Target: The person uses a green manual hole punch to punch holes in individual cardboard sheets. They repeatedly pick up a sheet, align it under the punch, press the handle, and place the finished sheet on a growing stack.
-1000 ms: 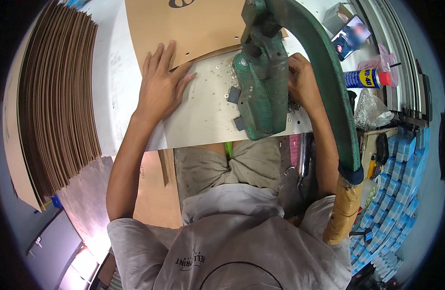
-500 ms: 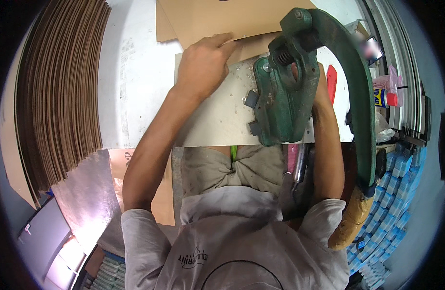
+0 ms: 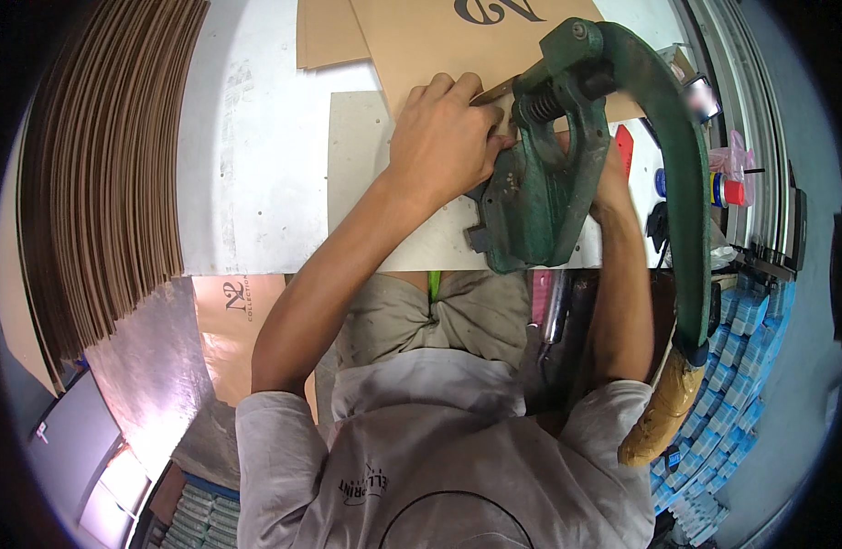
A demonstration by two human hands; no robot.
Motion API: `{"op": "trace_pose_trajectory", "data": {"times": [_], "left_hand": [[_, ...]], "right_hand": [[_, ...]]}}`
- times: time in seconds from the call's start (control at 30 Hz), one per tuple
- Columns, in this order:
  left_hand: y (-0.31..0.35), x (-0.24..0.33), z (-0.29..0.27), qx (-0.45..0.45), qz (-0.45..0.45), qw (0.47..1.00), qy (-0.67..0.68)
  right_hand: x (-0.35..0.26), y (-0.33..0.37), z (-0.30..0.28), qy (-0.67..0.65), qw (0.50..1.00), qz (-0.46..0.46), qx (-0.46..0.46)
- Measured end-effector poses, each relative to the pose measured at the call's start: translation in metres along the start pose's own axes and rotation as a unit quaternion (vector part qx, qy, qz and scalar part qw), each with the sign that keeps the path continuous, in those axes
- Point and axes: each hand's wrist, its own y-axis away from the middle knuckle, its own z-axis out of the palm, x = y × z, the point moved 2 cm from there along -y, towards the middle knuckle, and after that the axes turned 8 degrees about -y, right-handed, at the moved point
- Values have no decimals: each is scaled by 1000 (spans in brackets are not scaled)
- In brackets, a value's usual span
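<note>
A brown kraft paper bag (image 3: pixel 421 55) with a dark printed mark lies flat on the white table, its near edge at the jaw of a green hand-lever press (image 3: pixel 549 206). My left hand (image 3: pixel 448 137) is closed on that edge, fingers curled over the paper and thumb beside the press. Behind the press body is my right hand (image 3: pixel 611 178); its fingers are mostly hidden, so their hold cannot be made out. The press's curved lever (image 3: pixel 691 210) hangs down on the right, ending in a yellow taped handle (image 3: pixel 663 416).
A tall stack of brown bags (image 3: pixel 110 174) stands along the left. Another brown sheet (image 3: pixel 329 37) lies at the back. Beyond the press are a red cutter-like tool (image 3: pixel 624 151) and a can with a red cap (image 3: pixel 732 192). Blue packs (image 3: pixel 732 366) are piled at right.
The bag has come nearer and its edge is now in at the press. My left hand has moved right, toward the press jaw, with its fingers curling more. The lever looks nearly unchanged.
</note>
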Motion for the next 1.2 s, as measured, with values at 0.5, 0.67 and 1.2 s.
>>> {"op": "trace_pose_trajectory", "data": {"times": [0.5, 0.67, 1.2], "left_hand": [[4, 10, -4, -9, 1, 1000, -23], [-12, -33, -10, 12, 26, 999, -23], [158, -23, -358, 547, -129, 733, 384]], "right_hand": [[-98, 167, 28, 426, 819, -366, -120], [-109, 136, -5, -202, 850, -486, -12], [103, -40, -19, 149, 931, -319, 94]]}}
